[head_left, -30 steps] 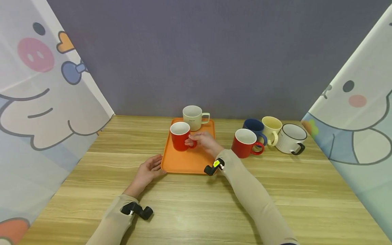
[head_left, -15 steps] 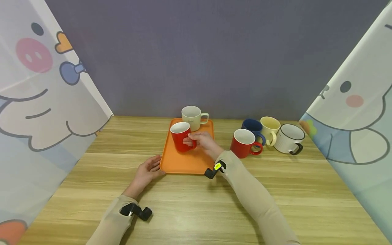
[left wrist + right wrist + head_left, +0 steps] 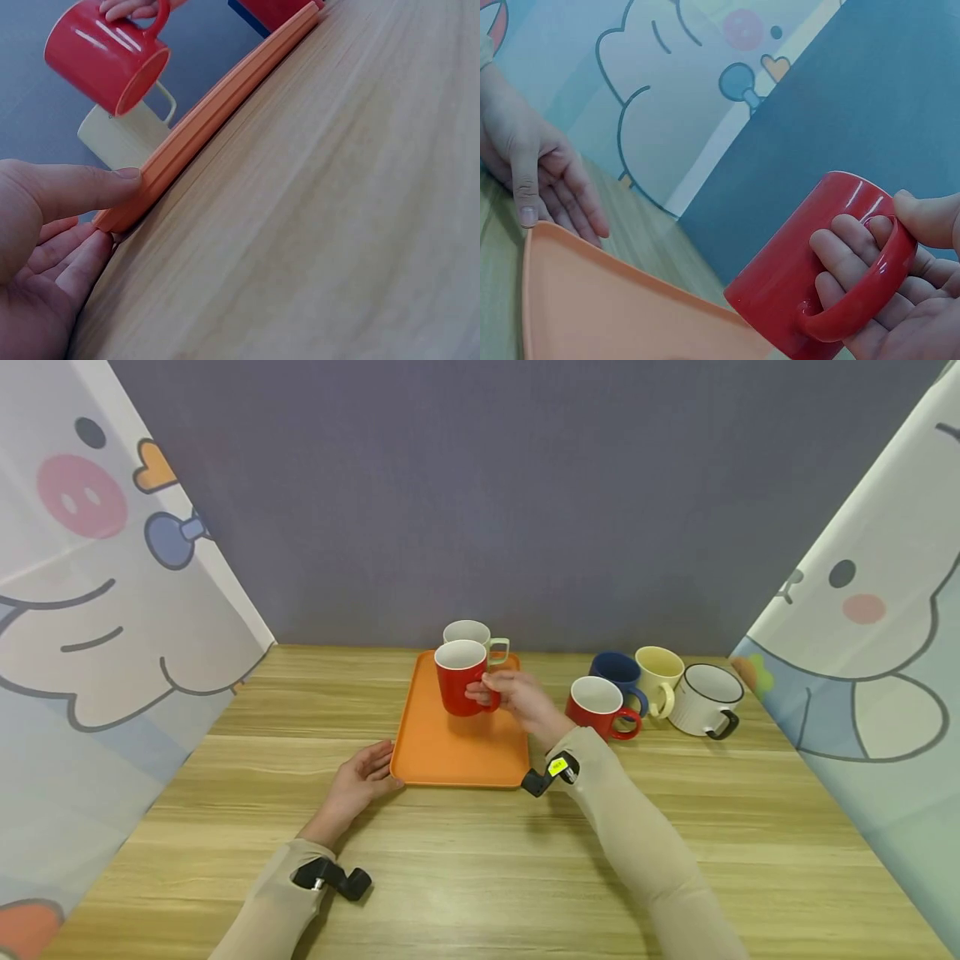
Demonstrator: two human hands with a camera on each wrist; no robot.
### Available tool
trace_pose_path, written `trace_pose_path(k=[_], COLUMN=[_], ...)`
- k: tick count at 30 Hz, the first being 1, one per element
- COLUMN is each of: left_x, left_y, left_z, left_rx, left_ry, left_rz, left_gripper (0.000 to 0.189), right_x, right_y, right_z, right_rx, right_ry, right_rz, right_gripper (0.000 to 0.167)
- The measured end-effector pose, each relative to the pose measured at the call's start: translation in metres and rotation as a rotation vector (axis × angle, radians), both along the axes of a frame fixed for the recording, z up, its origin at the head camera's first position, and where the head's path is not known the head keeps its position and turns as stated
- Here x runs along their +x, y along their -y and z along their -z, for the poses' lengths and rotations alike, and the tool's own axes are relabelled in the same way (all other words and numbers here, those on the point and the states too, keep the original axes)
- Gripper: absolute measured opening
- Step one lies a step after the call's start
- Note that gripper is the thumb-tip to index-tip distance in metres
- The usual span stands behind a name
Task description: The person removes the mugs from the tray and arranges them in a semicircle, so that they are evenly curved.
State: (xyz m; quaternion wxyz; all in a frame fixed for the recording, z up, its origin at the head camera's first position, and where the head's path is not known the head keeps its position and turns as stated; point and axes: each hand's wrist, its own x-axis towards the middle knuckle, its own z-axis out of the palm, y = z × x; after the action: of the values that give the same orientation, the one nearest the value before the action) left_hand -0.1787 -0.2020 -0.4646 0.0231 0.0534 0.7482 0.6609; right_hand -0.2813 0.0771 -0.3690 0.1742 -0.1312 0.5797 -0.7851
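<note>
My right hand [image 3: 521, 700] grips a red mug [image 3: 459, 681] by its handle, fingers through the loop and thumb on top, as the right wrist view shows. The mug is held above the orange tray [image 3: 457, 758], slightly tilted. Behind it a cream mug [image 3: 498, 647] stands at the tray's far end, partly hidden. My left hand [image 3: 360, 783] holds the tray's near left corner between thumb [image 3: 90, 187] and fingers. In the left wrist view the red mug [image 3: 97, 56] hangs apart from the tray rim [image 3: 202, 124].
To the right of the tray, a second red mug [image 3: 588, 714], a blue mug [image 3: 617, 668], a yellow mug [image 3: 660, 664] and a white mug with a black rim [image 3: 693, 706] stand close together on the wooden table [image 3: 450, 877]. A grey wall [image 3: 480, 502] rises behind.
My right hand has lifted the red mug off the tray, first tilting it, then carrying it up and slightly right. The left hand stays at the tray corner.
</note>
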Motion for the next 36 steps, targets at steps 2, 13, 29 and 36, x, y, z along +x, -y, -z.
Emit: trace_pose_path(k=[2, 13, 29, 36], left_x=[0.000, 0.003, 0.001, 0.001], left_y=[0.000, -0.001, 0.000, 0.000], left_z=[0.000, -0.002, -0.001, -0.001], left_rx=[-0.005, -0.003, -0.017, -0.008], left_ry=[0.002, 0.015, 0.009, 0.015], left_rz=[-0.004, -0.008, -0.007, -0.012], left_gripper=[0.072, 0.072, 0.072, 0.072], right_x=[0.002, 0.008, 0.017, 0.021], right_y=[-0.005, -0.032, -0.068, -0.086], right_z=[-0.004, -0.019, -0.031, -0.035], right_rx=[-0.010, -0.030, -0.007, -0.010], right_ry=[-0.004, -0.052, -0.120, -0.118], right_rz=[0.005, 0.035, 0.127, 0.162], right_gripper=[0.031, 0.037, 0.033, 0.036])
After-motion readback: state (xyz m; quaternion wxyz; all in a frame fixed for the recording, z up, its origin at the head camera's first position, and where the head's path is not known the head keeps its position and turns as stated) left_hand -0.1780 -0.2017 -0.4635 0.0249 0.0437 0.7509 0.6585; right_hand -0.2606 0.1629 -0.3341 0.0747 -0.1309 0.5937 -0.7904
